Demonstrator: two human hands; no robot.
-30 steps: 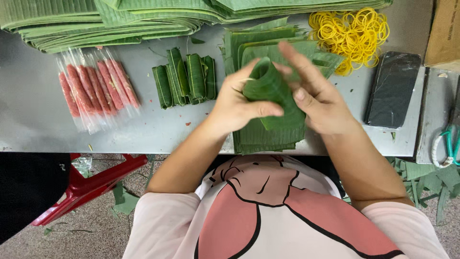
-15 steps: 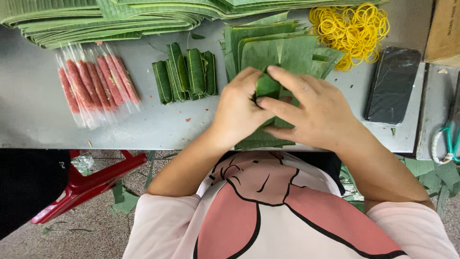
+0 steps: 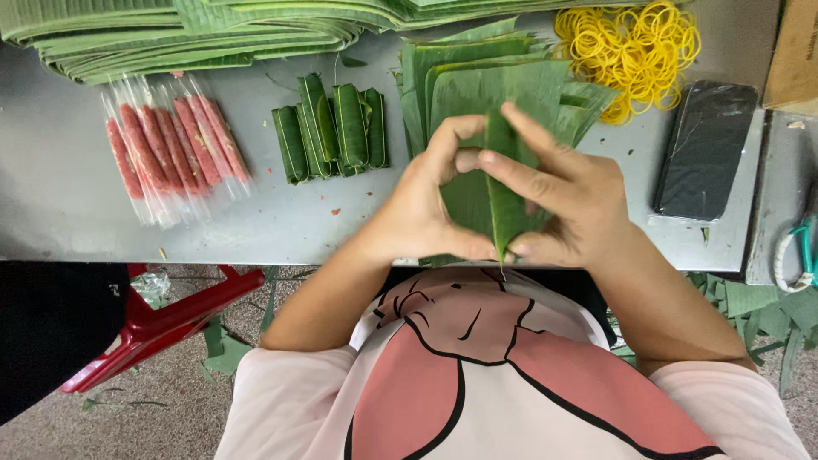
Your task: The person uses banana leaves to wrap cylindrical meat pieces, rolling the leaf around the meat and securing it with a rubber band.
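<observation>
My left hand (image 3: 422, 200) and my right hand (image 3: 558, 200) both grip a folded green leaf wrap (image 3: 492, 200) at the table's near edge, fingers pressing its fold from either side. Under it lies a stack of cut green leaf pieces (image 3: 503, 72). To the left lie several finished leaf-wrapped rolls (image 3: 331, 128). Farther left are several pink sausage sticks in clear plastic (image 3: 170, 153).
Long stacks of banana leaves (image 3: 187, 30) line the back of the grey table (image 3: 60, 196). A heap of yellow rubber bands (image 3: 630, 47) and a black phone (image 3: 705, 149) lie at right. Scissors (image 3: 801, 251) sit at the far right, a red stool (image 3: 162, 319) below left.
Both hands have drawn the leaf toward the near edge and folded it tighter into a narrower, upright wrap. The view has shifted slightly.
</observation>
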